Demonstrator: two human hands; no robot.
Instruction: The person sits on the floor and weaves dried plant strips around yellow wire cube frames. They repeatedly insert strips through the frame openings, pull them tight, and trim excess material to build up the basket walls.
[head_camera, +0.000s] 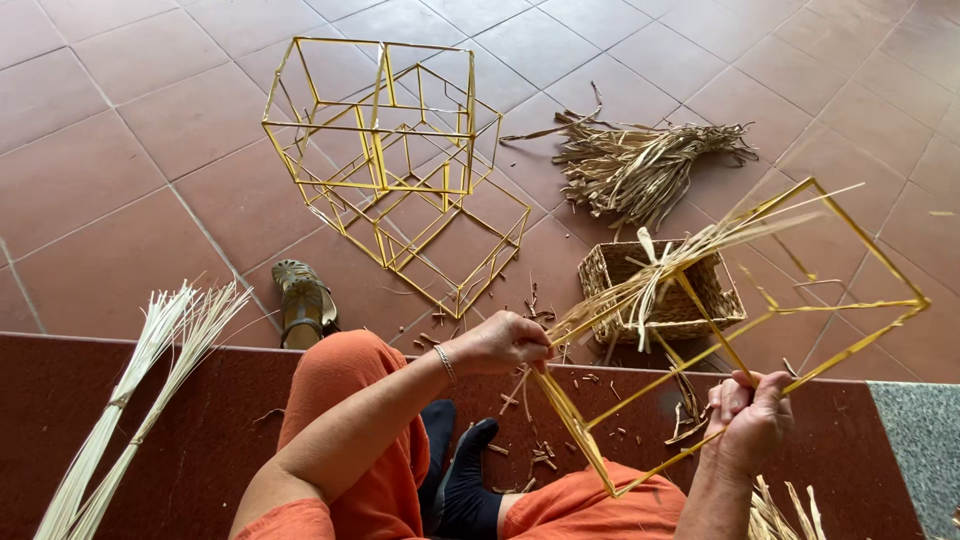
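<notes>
Two yellow wire frames stand stacked on the far floor (385, 150); a third frame (760, 330) is in hand. The right hand (748, 420) is closed around its near bar. The left hand (505, 343) pinches straw strands (650, 280) at the frame's left corner, seemingly tight. One woven basket (665, 295) sits beyond, with open tiles around it.
</notes>
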